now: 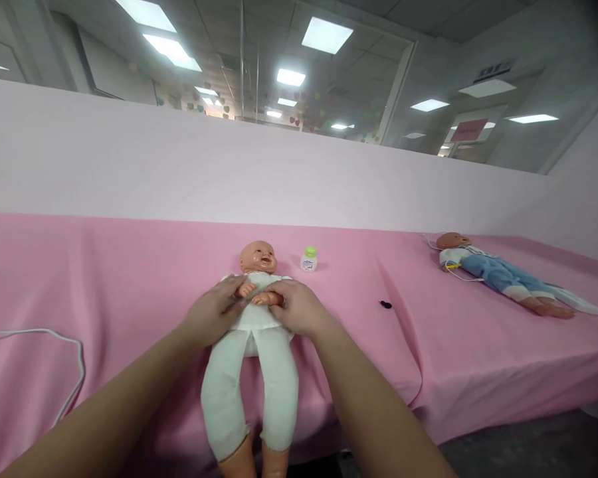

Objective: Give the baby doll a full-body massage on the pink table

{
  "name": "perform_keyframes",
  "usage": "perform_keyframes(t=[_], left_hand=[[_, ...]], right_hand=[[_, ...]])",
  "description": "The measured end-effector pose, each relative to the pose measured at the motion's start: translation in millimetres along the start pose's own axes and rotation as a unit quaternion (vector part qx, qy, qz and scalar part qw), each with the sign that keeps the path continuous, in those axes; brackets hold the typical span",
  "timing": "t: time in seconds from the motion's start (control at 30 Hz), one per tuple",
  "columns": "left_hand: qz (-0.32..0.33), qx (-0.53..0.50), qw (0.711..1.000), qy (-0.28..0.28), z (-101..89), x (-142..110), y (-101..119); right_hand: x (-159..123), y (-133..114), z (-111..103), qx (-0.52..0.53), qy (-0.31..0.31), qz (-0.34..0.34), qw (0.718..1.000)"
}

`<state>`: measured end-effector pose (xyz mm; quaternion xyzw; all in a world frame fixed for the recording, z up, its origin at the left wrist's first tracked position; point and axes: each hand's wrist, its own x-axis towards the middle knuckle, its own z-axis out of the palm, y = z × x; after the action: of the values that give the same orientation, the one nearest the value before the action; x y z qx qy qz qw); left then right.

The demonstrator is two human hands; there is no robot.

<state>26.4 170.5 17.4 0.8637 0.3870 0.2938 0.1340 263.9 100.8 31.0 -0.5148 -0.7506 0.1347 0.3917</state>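
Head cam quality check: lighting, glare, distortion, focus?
Head view: even overhead light, ceiling panels blown out; soft shadows only. Wide-angle bend at the edges. Near doll under left hand and right hand fairly sharp; far doll softer.

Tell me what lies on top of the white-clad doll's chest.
Both hands rest there: left hand and right hand, beside the doll's own small hands. The chest under the palms is covered.
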Motion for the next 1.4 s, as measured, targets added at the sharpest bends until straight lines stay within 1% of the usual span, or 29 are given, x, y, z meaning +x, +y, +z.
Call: perform_keyframes(t=[0.07,0.1,0.13,0.17,0.2,0.23,0.3,0.33,0.37,0.4,0.43,0.53,0.57,0.6,0.63,0.67,0.73,0.77,0.8,0.83,0.87,0.93,0.97,1.03,1.13,1.2,1.3,1.37,1.4], left_hand=[[-0.08,-0.029,0.994,0.061,0.9,1.6,-4.4],[-0.122,-0.052,0.987,0.088,1.1,2.9,-7.9],[-0.161,-0.089,0.976,0.112,1.0,4.6,-12.2],[-0.2,-0.144,0.96,0.134,0.5,6.5,-17.2],[-0.242,-0.214,0.933,0.157,-0.4,8.6,-22.4],[-0.29,-0.293,0.892,0.184,-1.8,10.6,-27.7],[-0.373,-0.429,0.789,0.232,-5.9,14.0,-37.1],[-0.399,-0.472,0.746,0.248,-8.3,15.2,-40.9],[-0.416,-0.497,0.716,0.259,-10.7,16.0,-44.0],[-0.425,-0.511,0.698,0.266,-12.8,16.5,-46.5],[-0.425,-0.518,0.692,0.268,-14.4,16.7,-48.4],[-0.415,-0.528,0.69,0.269,-15.6,16.3,-50.4],[-0.405,-0.523,0.699,0.271,-14.8,15.6,-49.6],[-0.384,-0.511,0.72,0.271,-13.7,14.4,-48.0],[-0.35,-0.492,0.75,0.268,-12.4,12.6,-45.4],[-0.309,-0.461,0.789,0.263,-11.2,10.2,-41.9],[-0.218,-0.349,0.883,0.228,-9.4,4.0,-32.6],[-0.174,-0.276,0.924,0.197,-8.7,0.7,-27.3],[-0.138,-0.203,0.956,0.163,-8.0,-2.2,-21.9],[-0.102,-0.132,0.978,0.127,-7.0,-4.6,-17.0],[-0.065,-0.071,0.991,0.091,-5.8,-6.0,-12.8],[0.003,0.011,0.999,0.036,-2.0,-5.8,-8.0],[0.028,0.037,0.999,0.015,0.4,-4.4,-7.5],[0.065,0.068,0.995,-0.022,5.3,-0.5,-9.2],[0.08,0.09,0.991,-0.055,9.6,3.0,-12.8],[0.065,0.086,0.993,-0.048,9.2,2.0,-12.4],[0.005,0.022,1.0,-0.013,4.9,-2.0,-9.8],[-0.059,-0.063,0.996,0.032,1.8,-2.7,-11.3],[-0.097,-0.12,0.986,0.067,0.5,-1.8,-13.8]], right_hand=[[1.8,9.0,-4.0,0.133,0.048,0.043,0.989],[3.0,16.2,-7.4,0.2,0.087,0.078,0.973],[4.4,25.2,-11.4,0.259,0.132,0.118,0.949],[5.7,35.6,-15.8,0.297,0.191,0.172,0.92],[6.8,46.8,-20.0,0.327,0.215,0.233,0.89],[7.4,58.1,-23.9,0.361,0.236,0.286,0.855],[7.3,77.8,-29.8,0.417,0.261,0.374,0.786],[6.7,85.5,-31.6,0.432,0.267,0.407,0.759],[6.0,91.5,-32.6,0.44,0.271,0.432,0.739],[5.4,96.0,-33.0,0.441,0.274,0.45,0.727],[5.1,99.3,-32.9,0.438,0.276,0.46,0.721],[6.0,104.8,-30.6,0.423,0.283,0.464,0.725],[6.6,105.2,-29.2,0.414,0.289,0.461,0.729],[7.0,104.6,-27.6,0.402,0.299,0.453,0.737],[7.2,102.6,-25.7,0.388,0.312,0.436,0.75],[6.9,98.9,-23.5,0.373,0.323,0.409,0.768],[5.0,86.4,-18.1,0.348,0.316,0.324,0.821],[3.3,78.0,-15.2,0.341,0.288,0.269,0.853],[1.2,68.7,-12.3,0.337,0.242,0.215,0.884],[-1.0,59.3,-9.6,0.335,0.182,0.168,0.909],[-3.4,50.4,-7.3,0.329,0.119,0.134,0.927],[-7.3,35.8,-4.4,0.301,0.022,0.107,0.947],[-8.7,30.6,-3.9,0.278,-0.004,0.106,0.955],[-10.0,23.9,-4.0,0.217,-0.019,0.093,0.971],[-9.7,18.6,-4.5,0.133,-0.021,0.033,0.99],[-9.5,16.4,-3.4,0.119,-0.024,0.019,0.992],[-9.0,19.2,-1.3,0.185,-0.01,0.062,0.981],[-7.3,28.8,-2.6,0.244,0.044,0.103,0.963],[-5.9,36.3,-4.5,0.265,0.085,0.126,0.952]])
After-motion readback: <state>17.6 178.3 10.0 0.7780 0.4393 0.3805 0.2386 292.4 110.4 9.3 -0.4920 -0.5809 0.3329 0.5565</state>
